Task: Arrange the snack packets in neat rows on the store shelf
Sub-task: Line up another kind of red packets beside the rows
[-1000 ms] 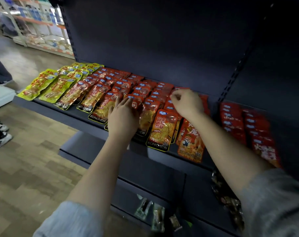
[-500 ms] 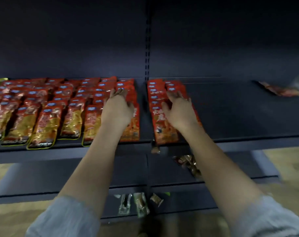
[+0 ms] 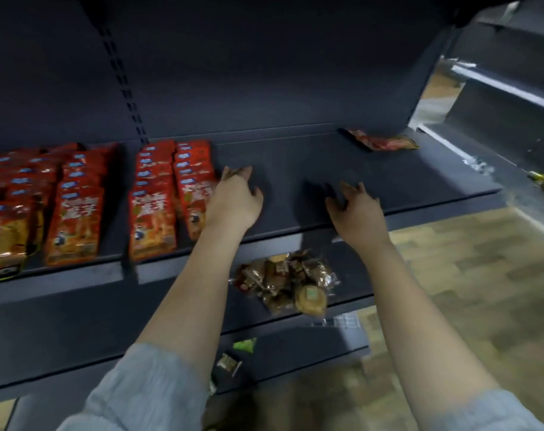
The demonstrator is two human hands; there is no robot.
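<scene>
While both hands hold nothing, the stray packet point(image 3: 381, 141) lies sideways far back on the shelf point(image 3: 295, 157), closer to the right hand point(image 3: 356, 206) than the left hand point(image 3: 236, 197)

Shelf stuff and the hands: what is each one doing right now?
left hand: open, beside the red packets, holding nothing
right hand: open, over bare shelf, holding nothing
red packets: lying in overlapping rows
lone packet: lying askew, far back right
mixed snack pile: jumbled on lower shelf
</scene>
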